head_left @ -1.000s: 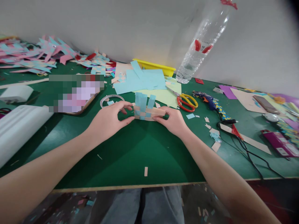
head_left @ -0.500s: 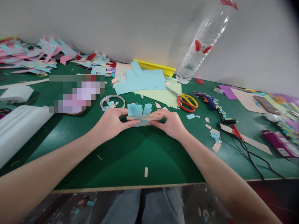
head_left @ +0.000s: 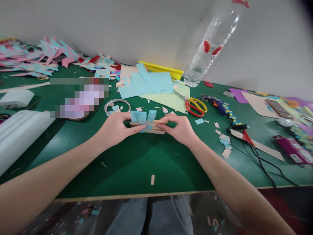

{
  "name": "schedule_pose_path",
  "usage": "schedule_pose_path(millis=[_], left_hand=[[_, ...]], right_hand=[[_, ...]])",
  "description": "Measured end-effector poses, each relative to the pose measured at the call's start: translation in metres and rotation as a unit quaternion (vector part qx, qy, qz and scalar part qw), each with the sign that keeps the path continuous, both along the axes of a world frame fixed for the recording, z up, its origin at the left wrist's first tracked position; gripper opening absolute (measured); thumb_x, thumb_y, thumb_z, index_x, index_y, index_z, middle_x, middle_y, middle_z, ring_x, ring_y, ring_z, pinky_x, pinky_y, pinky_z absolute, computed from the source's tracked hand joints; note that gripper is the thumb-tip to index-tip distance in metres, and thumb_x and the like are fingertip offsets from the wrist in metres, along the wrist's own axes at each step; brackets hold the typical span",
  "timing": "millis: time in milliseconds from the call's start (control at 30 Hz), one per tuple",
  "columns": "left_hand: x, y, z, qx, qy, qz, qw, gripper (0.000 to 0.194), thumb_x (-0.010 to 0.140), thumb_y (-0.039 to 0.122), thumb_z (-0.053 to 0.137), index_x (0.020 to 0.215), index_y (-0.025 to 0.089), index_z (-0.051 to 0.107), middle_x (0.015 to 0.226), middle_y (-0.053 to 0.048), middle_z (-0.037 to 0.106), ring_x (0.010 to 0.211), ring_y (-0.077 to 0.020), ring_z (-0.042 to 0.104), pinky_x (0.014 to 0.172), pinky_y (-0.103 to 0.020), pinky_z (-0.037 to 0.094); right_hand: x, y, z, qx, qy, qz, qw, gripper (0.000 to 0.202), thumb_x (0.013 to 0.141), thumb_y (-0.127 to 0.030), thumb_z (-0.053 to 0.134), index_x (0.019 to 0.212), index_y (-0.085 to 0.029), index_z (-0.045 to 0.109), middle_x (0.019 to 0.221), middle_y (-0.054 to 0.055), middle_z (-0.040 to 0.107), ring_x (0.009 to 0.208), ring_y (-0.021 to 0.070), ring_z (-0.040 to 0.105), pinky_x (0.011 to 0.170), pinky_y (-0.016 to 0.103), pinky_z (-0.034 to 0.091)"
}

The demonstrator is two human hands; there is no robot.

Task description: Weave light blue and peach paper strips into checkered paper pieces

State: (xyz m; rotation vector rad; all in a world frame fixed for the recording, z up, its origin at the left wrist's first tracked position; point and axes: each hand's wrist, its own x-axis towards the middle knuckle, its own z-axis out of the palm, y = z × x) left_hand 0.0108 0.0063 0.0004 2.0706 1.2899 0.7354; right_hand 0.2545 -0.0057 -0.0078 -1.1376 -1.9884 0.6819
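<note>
Between my two hands, above the green table, are pale peach paper strips (head_left: pixel 156 123) interlaced with light blue paper strips (head_left: pixel 139 116) that stand up from them. My left hand (head_left: pixel 116 129) pinches the left end, its thumb in front and its fingers behind. With thumb and fingers my right hand (head_left: pixel 179 127) pinches the right end of the peach strips. One peach strip hangs a little lower than the rest. A clear roll of tape (head_left: pixel 117 101) lies just behind my left hand, with small paper scraps in and around it.
Scissors (head_left: pixel 195 105) with red and yellow handles lie behind my right hand. Blue paper sheets (head_left: pixel 153 85) are at the back, before a yellow tray (head_left: pixel 165 70). A tilted plastic bottle (head_left: pixel 210 49) stands near the wall. Black cables (head_left: pixel 261 163) and a purple box (head_left: pixel 293 149) lie right.
Both hands and the paper strips have shifted slightly left. The right fingers have slid a little along the peach strips, and the lower strip shows more on the right.
</note>
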Motion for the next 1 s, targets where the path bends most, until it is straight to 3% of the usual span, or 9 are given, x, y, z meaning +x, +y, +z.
schedule_pose_path(millis=[600,867,1000], left_hand=[[0.0023,0.0009,-0.0030,-0.021,-0.004,-0.018,1.000,0.028,0.078,0.046,0.068,0.094,0.025,0.078,0.093,0.000,0.079,0.085,-0.0231,0.071,0.075,-0.031,0.055],[0.0016,0.0022,-0.0051,-0.018,0.017,-0.018,1.000,0.026,0.080,0.045,0.065,0.090,0.025,0.078,0.082,0.000,0.078,0.074,-0.0214,0.070,0.064,-0.029,0.051],[0.0013,0.0013,-0.0036,-0.014,0.016,-0.018,1.000,0.025,0.080,0.045,0.067,0.093,0.026,0.078,0.085,0.000,0.078,0.077,-0.0210,0.070,0.068,-0.029,0.052]], right_hand=[[-0.0009,-0.0001,-0.0012,-0.004,-0.028,0.024,0.999,0.006,0.085,-0.029,0.071,0.081,-0.025,0.074,0.084,-0.003,0.075,0.079,0.0174,0.066,0.092,0.039,0.052],[-0.0013,-0.0015,0.0054,-0.038,-0.035,0.028,0.998,0.010,0.083,-0.032,0.071,0.089,-0.024,0.074,0.091,-0.001,0.075,0.084,0.0168,0.067,0.076,0.031,0.053],[-0.0014,-0.0026,0.0062,-0.039,-0.015,0.029,0.999,0.009,0.085,-0.031,0.069,0.088,-0.024,0.073,0.091,0.000,0.075,0.084,0.0166,0.068,0.078,0.031,0.054]])
